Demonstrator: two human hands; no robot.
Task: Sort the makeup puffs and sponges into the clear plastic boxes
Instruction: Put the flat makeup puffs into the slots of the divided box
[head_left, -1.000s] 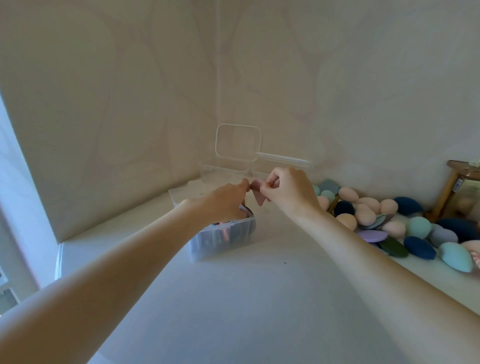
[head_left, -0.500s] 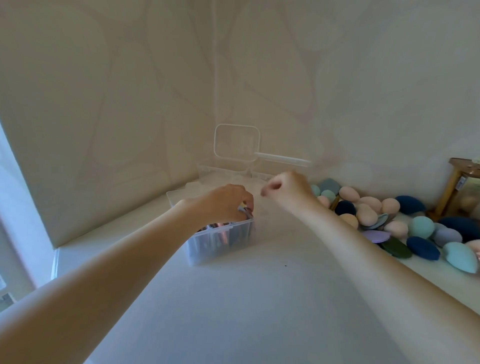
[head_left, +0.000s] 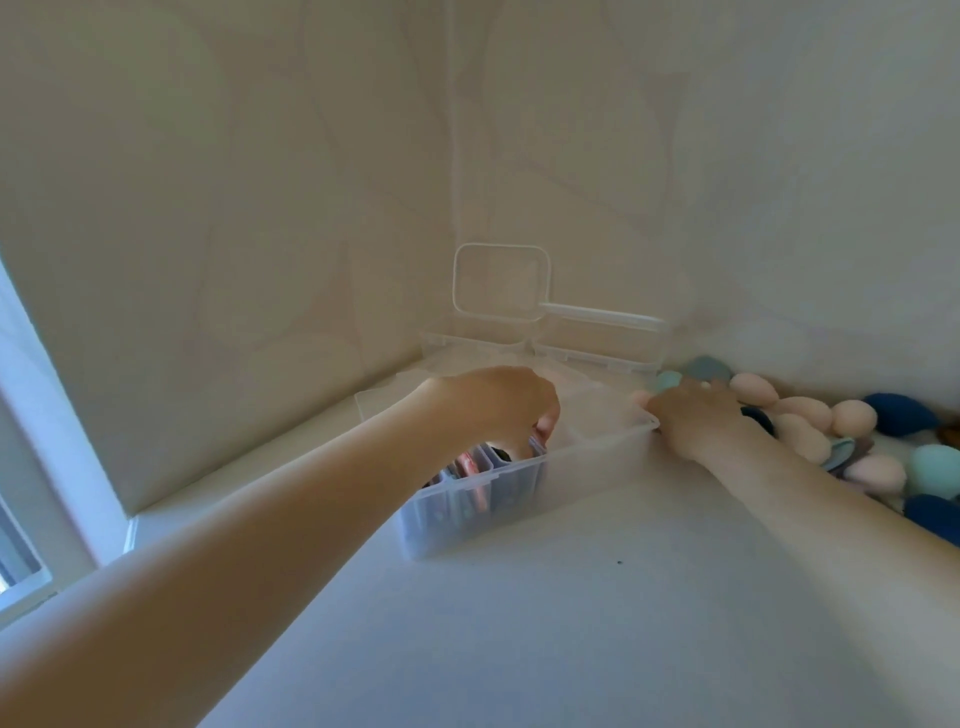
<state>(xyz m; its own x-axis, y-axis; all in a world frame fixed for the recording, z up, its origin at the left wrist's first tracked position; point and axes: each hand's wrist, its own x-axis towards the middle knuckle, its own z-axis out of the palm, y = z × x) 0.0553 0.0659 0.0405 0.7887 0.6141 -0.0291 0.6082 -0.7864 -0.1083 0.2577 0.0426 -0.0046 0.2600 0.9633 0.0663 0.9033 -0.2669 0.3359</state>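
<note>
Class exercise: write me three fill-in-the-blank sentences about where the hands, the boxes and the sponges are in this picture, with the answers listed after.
1. The left hand reaches into the near clear ____.
2. The right hand rests on the pile of ____ by the wall.
3. A clear lid leans upright in the ____ of the walls.

Missing words: box; sponges; corner

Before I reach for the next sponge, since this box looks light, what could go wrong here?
The left hand is tucking puffs into the near end of the clear box; pushing hard could slide or tip it. The right hand lies on the crowded sponge pile, so a grab might roll neighbours away.
</note>
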